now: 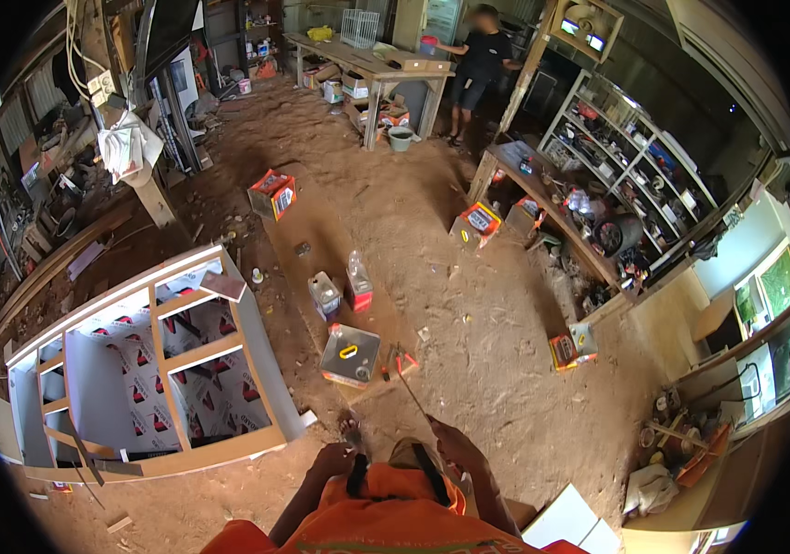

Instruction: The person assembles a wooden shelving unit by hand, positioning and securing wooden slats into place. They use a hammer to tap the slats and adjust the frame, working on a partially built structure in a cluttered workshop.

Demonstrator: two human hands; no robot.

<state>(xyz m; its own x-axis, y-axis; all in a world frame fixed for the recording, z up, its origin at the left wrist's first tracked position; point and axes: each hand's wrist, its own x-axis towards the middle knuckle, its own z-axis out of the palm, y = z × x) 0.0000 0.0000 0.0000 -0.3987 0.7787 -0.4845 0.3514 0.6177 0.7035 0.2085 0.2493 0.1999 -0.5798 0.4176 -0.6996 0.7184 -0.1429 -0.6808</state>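
Note:
My right hand (pixel 457 445) is closed around the near end of a thin dark rod (pixel 415 397), which points away from me toward the ground. At my waist, beside the orange clothing, my left hand (pixel 334 459) is closed; what it holds, if anything, is hidden. Ahead of my feet stands a square tin (pixel 365 343) with a yellow handle on top. Close to its right side lie small red-handled tools (pixel 398 361). Behind the tin are a whitish container (pixel 324 292) and a clear bottle (pixel 357 268) beside a red can (pixel 362 300).
A wooden-framed cabinet (pixel 215 353) lies at the left. More boxy tins (pixel 274 196) stand on the dirt floor. At the right are a workbench (pixel 566 222) and metal shelves (pixel 630 152). A person (pixel 484 60) stands at the back beside a wooden table (pixel 367 65).

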